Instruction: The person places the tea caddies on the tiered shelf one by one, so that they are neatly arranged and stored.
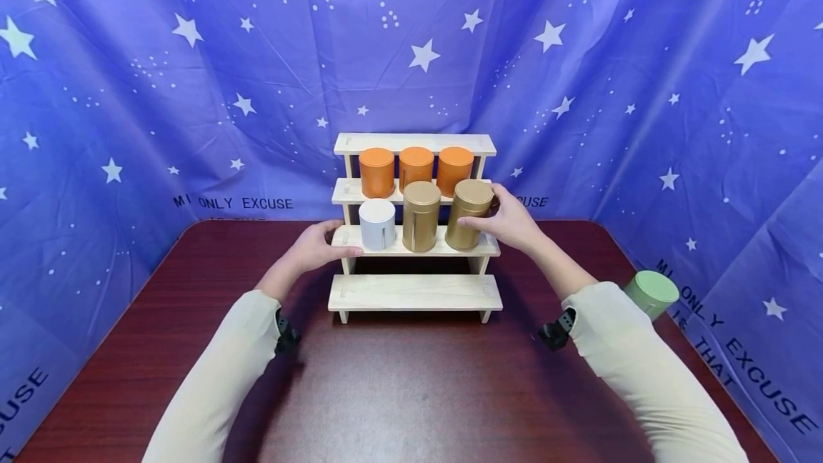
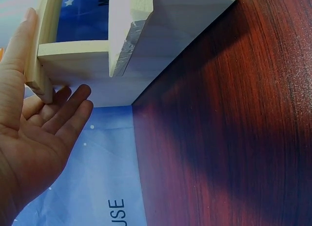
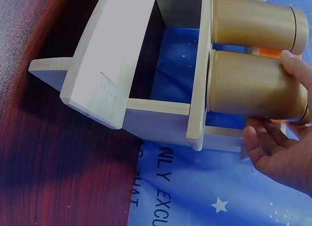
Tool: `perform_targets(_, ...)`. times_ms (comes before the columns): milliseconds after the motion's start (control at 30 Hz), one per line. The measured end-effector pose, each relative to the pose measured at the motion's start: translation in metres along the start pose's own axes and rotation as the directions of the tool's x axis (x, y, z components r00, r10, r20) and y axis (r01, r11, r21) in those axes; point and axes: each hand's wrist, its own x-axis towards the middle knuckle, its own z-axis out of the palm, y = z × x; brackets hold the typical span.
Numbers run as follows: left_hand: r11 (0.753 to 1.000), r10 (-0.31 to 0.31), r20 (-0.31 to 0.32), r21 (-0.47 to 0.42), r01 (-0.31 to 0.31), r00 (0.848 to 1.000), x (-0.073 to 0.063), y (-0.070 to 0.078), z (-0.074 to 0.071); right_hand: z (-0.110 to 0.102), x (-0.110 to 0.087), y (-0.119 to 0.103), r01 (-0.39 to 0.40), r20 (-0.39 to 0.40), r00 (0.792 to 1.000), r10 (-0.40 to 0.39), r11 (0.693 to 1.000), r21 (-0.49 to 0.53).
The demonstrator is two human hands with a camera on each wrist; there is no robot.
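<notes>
A tiered wooden display rack (image 1: 414,291) stands on the table. My left hand (image 1: 317,247) holds the left end of its second step from the bottom, thumb along the step and fingers below it in the left wrist view. My right hand (image 1: 508,220) grips the right-hand gold canister (image 1: 471,216) on that step, thumb at the front and fingers round the right side. In the right wrist view, the canister's base (image 3: 214,82) is at the step's surface. Beside it stand another gold canister (image 1: 421,218) and a short white canister (image 1: 376,226).
Three orange canisters (image 1: 416,168) stand in a row on the step above. A green canister (image 1: 652,291) is at the table's right edge, partly hidden by the right sleeve. Behind the dark red table (image 1: 398,384) hangs a blue star-printed curtain (image 1: 360,41).
</notes>
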Motion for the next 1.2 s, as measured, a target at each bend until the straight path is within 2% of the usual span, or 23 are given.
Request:
perform_targets(400, 1.000, -0.001, 0.006, -0.004, 0.001, 1.000, -0.001, 0.002, -0.001, 0.006, 0.002, -0.001, -0.041, -0.010, 0.999, 0.041, 0.999, 0.018)
perform_targets(1200, 1.000, 0.014, 0.001, 0.000, -0.014, 1.000, 0.000, 0.000, 0.000, 0.011, 0.002, 0.000, -0.033, -0.022, 0.999, 0.034, 0.998, 0.050)
